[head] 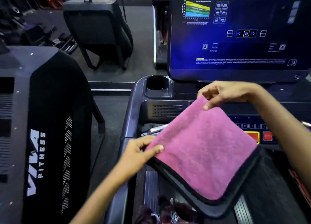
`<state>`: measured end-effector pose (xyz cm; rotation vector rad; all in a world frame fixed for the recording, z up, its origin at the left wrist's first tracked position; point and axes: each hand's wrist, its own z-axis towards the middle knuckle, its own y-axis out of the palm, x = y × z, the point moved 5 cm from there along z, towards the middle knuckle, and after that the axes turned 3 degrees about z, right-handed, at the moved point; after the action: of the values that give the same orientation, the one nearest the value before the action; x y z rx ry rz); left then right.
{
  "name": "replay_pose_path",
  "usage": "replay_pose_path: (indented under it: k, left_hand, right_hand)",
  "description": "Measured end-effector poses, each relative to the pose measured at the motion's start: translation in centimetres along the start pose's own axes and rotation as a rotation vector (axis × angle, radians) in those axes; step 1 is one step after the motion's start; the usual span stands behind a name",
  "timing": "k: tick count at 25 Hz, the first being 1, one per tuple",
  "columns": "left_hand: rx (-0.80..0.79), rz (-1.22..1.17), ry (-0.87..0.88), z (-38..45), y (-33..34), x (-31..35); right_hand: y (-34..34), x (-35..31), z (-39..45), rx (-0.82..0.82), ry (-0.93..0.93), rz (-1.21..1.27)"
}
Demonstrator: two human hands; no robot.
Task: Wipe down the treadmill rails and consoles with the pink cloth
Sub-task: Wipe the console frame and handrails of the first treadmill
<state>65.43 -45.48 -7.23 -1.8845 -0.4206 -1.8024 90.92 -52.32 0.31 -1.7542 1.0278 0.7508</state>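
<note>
A folded pink cloth with a black hem hangs in the air over the treadmill's lower console. My left hand pinches its left corner between thumb and fingers. My right hand pinches its top corner, just below the console screen, which glows blue with a chart and buttons. The cloth hides most of the button panel; red buttons show at its right edge. The left rail curves down the console's left side. A metal grip bar shows under the cloth's left edge.
A cup holder sits left of the screen. A neighbouring machine with a "VIVA FITNESS" label stands close on the left, across a narrow floor gap. Another machine stands further back. The treadmill deck lies below the cloth.
</note>
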Motion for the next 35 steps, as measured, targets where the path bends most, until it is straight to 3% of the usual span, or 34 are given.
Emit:
replay_pose_path:
  k: [4,6,9,12,16,19,23,25,27,30,33,35]
  left_hand:
    - [0.241,0.067,-0.319,-0.6,2.1,-6.9]
    - [0.306,0.209,-0.348,-0.3,2.6,-7.9]
    - [0.322,0.279,-0.383,0.6,2.6,-8.0]
    - [0.348,0.276,-0.443,1.6,2.3,-8.2]
    - [0.303,0.424,-0.463,2.1,2.7,-8.3]
    - [0.237,0.522,-0.474,2.5,2.8,-8.4]
    - [0.04,0.673,-0.519,2.9,2.7,-8.2]
    - [0.037,0.808,-0.493,3.0,1.6,-6.7]
    - [0.213,0.919,-0.379,3.5,-0.7,-4.2]
    - [0.464,0.846,-0.111,5.9,-3.8,-2.5]
    - [0.382,0.907,-0.029,9.7,-5.6,-5.1]
    - [0.335,0.929,-0.076,10.6,-6.2,-7.2]
  right_hand:
    - [2.4,1.9,6.6,0.014,0.095,-0.514]
    - [3.5,1.5,9.2,0.122,0.097,-0.796]
    - [5.0,0.0,11.0,0.337,0.063,-1.027]
    - [7.1,-0.6,12.2,0.497,0.04,-1.054]
    - [10.7,1.2,13.1,0.681,0.216,-0.875]
    - [12.8,2.9,12.0,0.77,0.206,-0.759]
    - [13.9,3.9,11.5,0.728,0.402,-0.905]
    - [13.8,3.6,12.2,0.683,0.458,-0.89]
    - [14.1,3.1,12.5,0.7,0.381,-0.909]
    - [15.4,3.6,11.5,0.734,0.068,-1.014]
    - [15.1,5.5,9.7,0.649,-0.226,-1.174]
    - [14.0,6.2,9.3,0.634,-0.186,-1.203]
